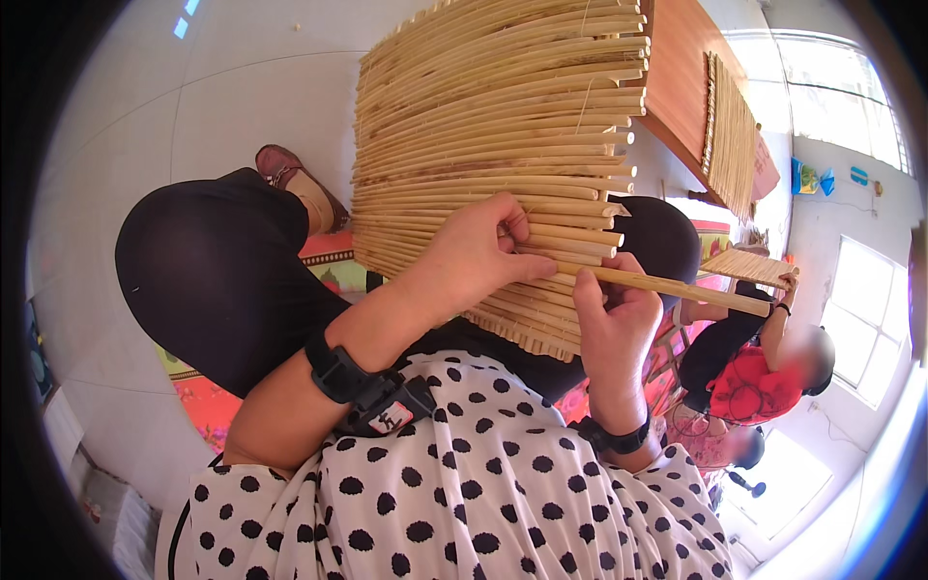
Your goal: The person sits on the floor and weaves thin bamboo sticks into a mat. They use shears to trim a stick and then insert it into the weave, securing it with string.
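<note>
A mat of pale reed sticks (483,126), bound side by side with thin thread, lies across my lap and reaches away from me. One longer reed stick (691,288) juts out past the mat's right edge. My right hand (619,309) pinches this stick between thumb and fingers near the edge. Over the mat's near part, my left hand (488,246) is closed, its thumb against the same stick's inner end and its index finger curled above. Whether it also pinches a thread there is too small to make out.
A brown wooden table (691,72) stands at the far right, with another reed mat (730,135) over its edge. On the right, a person in red (749,387) holds a smaller mat (749,266). A patterned red cloth (203,411) lies under my legs.
</note>
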### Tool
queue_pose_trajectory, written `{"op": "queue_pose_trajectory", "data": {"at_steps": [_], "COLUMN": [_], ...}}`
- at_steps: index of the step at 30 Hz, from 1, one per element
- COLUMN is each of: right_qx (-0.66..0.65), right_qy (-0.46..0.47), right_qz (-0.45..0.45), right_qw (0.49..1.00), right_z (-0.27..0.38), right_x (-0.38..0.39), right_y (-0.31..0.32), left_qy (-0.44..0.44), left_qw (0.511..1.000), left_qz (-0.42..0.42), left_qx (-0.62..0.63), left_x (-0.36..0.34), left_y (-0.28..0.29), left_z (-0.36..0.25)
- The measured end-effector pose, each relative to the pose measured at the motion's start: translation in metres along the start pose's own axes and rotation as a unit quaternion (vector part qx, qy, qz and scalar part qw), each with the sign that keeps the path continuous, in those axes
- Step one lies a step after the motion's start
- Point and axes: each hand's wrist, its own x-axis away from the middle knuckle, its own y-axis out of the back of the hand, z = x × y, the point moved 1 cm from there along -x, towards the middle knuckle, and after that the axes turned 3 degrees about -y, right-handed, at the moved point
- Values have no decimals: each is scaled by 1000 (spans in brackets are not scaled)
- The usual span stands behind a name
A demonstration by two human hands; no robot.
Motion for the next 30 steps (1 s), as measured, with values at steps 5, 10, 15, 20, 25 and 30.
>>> {"op": "queue_pose_trajectory", "data": {"at_steps": [5,10,15,20,25,30], "right_qx": [10,-31,-97,-87,-161,-105], "right_qy": [24,38,27,42,58,74], "right_qz": [9,39,63,3,-107,-86], "right_qw": [1000,998,993,995,979,988], "right_z": [-3,-1,-5,-10,-7,-9], "right_x": [-1,1,5,10,15,13], "right_y": [1,3,7,1,-8,-2], "left_qy": [9,2,1,0,-16,-19], "left_qw": [999,998,999,998,998,998], "left_qz": [-7,-12,-22,-26,-24,-24], "left_qx": [-37,-56,-40,-56,-53,-53], "left_x": [-4,-6,-8,-5,-7,-8], "left_y": [3,7,9,9,3,2], "left_z": [-2,0,11,6,2,2]}}
